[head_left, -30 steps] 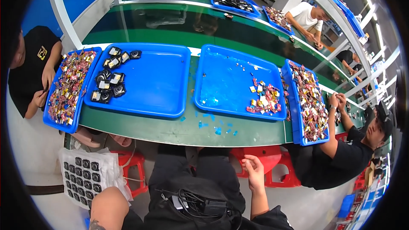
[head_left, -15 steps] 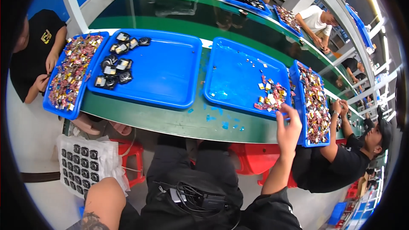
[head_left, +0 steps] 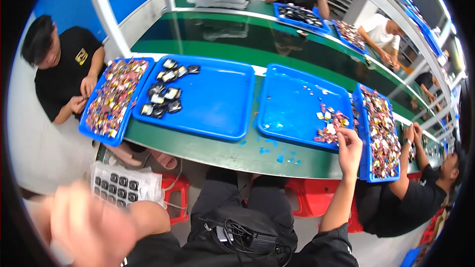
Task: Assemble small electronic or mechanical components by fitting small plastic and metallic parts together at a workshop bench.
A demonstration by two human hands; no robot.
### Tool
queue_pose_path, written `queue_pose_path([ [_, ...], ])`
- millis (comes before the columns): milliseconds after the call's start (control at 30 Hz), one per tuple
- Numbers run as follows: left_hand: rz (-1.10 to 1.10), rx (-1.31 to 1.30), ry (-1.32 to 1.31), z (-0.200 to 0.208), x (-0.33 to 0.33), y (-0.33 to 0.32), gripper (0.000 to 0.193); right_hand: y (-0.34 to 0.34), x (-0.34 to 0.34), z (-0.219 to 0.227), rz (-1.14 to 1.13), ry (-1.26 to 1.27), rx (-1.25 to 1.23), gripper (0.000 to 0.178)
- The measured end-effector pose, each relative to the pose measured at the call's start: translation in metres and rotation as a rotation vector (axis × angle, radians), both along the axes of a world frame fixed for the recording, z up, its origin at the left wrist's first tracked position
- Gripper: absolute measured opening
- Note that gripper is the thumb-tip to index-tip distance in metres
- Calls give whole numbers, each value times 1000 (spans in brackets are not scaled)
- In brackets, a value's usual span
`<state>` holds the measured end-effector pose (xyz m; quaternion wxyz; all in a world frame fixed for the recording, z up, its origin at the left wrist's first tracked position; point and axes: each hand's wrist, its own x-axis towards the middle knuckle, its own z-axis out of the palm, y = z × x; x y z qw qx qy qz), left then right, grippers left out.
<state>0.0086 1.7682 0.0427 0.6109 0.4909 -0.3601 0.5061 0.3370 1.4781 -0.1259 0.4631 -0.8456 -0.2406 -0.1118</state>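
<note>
Right now, your right hand has bent fingers by the little pink and white parts in the flat blue tray on the green worktop. You can't tell if it holds one. Your left hand is too blurry to tell if it's wide or narrow.

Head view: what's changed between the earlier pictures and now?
The right hand has moved forward and to the right, up to the small parts in the right flat tray; I can't tell whether its fingers grip one. The left hand, blurred, has come into view at lower left. The camera has shifted too. The left flat tray and its black parts stayed put.
</note>
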Motion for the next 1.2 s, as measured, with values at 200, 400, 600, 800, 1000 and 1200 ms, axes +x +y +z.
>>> queue_pose_path([
  [200, 575, 608, 853, -80, 184, -7, 30, 25, 1, 24, 138, 212, 316, 10],
  [400, 193, 500, 1008, -133, 256, -43, 32, 53, 0, 45, 327, 379, 354, 6],
  [600, 31, 369, 1111, -141, 279, -39, 20, 78, 9, 33, 379, 540, 474, 27],
  [800, -75, 37, 1224, -148, 283, -37, 12, 94, -6, 19, 362, 415, 140, 52],
  [1000, -90, -231, 1173, -163, 285, -29, 14, 91, 4, 14, 338, 168, -171, 18],
  [1200, 1, -303, 1076, -154, 284, -9, 13, 69, -27, 26, 70, -434, -59, 13],
])
